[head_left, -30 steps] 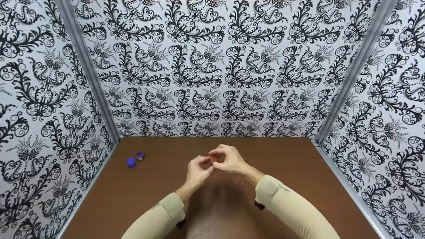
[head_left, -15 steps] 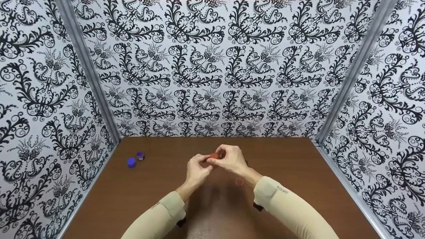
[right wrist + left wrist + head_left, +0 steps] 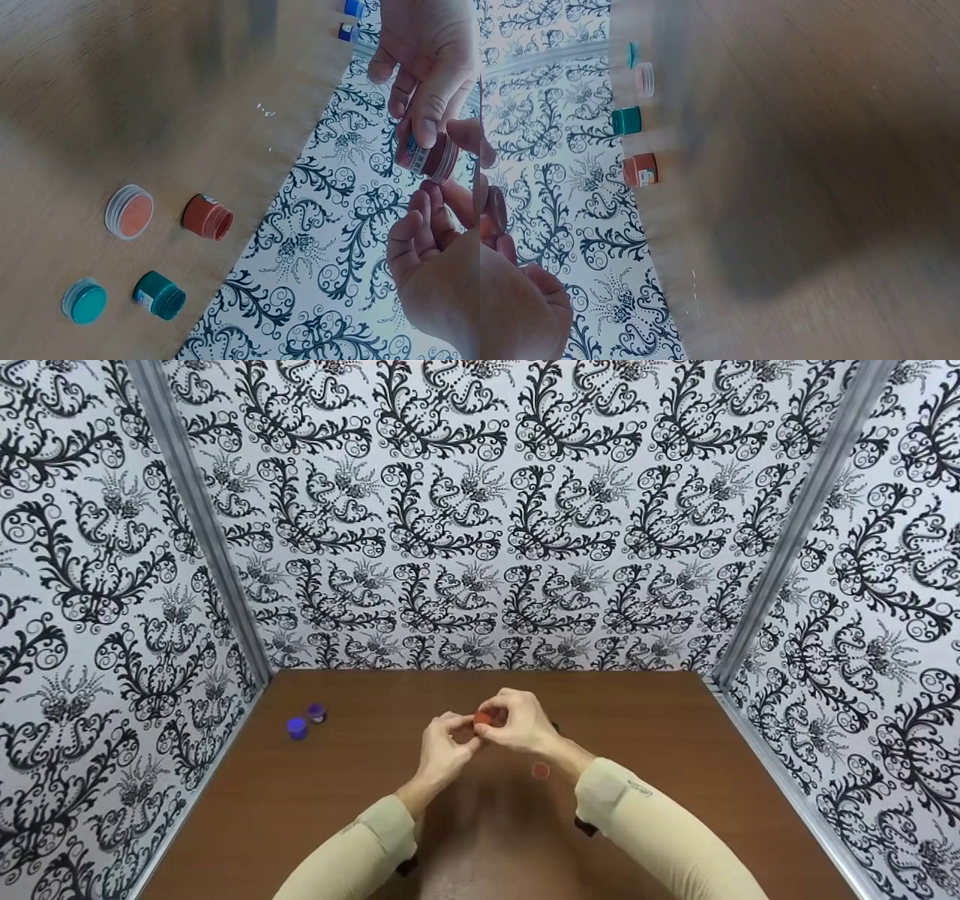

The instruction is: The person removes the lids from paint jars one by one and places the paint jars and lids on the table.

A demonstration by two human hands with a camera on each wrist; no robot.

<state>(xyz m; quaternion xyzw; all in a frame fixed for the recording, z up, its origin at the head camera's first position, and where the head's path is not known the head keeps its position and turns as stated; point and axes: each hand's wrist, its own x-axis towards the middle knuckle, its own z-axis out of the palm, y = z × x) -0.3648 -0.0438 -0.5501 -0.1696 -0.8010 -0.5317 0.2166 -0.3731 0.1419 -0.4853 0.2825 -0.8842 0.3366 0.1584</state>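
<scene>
Nearest are the pale sleeves [image 3: 667,832], reaching in over the table [image 3: 270,810]. The orange lid [image 3: 129,212] lies on the table just left of the right forearm; the teal lid [image 3: 84,300] is to its right, as the right wrist view shows.

Farther in, the two hands meet over the middle of the table with the red jar [image 3: 417,156] between them, raised off the surface. The left grip [image 3: 446,746] is closed round the jar's body, thumb by the label; the right grip [image 3: 523,722] pinches the rim end between thumb and fingers. Both are narrow, and both are on that one jar.

The step in hand looks like work on the jar's closure, though whether a lid is going on or coming off I cannot tell. The next move seems to call for the left grip to hold the body firm and the jar level while the right turns the rim end.

Far of their lids sit the orange jar [image 3: 208,217] and, to its right, the teal jar [image 3: 160,295], neither capped. Well apart on the left are the blue pot [image 3: 297,727] and, just beyond it, the purple pot [image 3: 316,712]; the patterned wall [image 3: 480,585] closes off the far side
</scene>
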